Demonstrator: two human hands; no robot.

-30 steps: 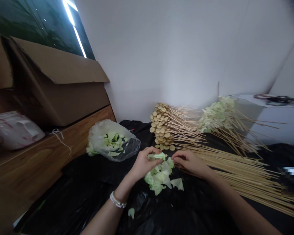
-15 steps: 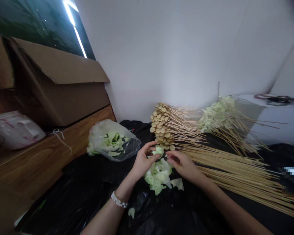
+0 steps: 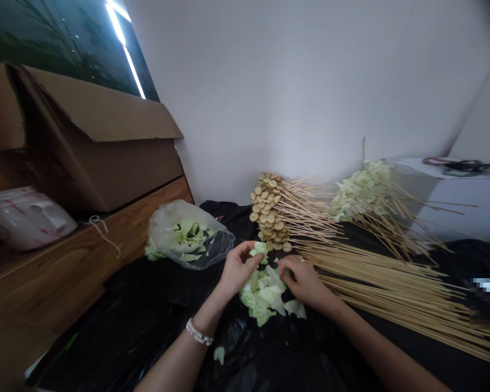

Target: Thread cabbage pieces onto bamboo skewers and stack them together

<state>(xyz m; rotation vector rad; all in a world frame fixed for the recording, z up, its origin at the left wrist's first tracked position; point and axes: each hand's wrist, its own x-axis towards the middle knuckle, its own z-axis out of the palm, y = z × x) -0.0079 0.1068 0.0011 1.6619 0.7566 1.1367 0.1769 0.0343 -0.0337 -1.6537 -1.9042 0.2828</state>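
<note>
My left hand pinches a folded piece of pale green cabbage between thumb and fingers, just above a small heap of cabbage pieces on the black plastic sheet. My right hand is curled beside it at the heap's right edge, fingers bent inward; what it holds is hidden. A long spread of bare bamboo skewers lies right of my right hand.
A clear bag of cabbage leaves sits to the left. Behind stand skewers loaded with tan round slices and skewers loaded with cabbage. A cardboard box and a white bag rest on the wooden ledge.
Both hands have shifted slightly left and closer together over the heap. My left hand has lifted a cabbage piece and folded it upward; my right hand has drawn away from the skewers.
</note>
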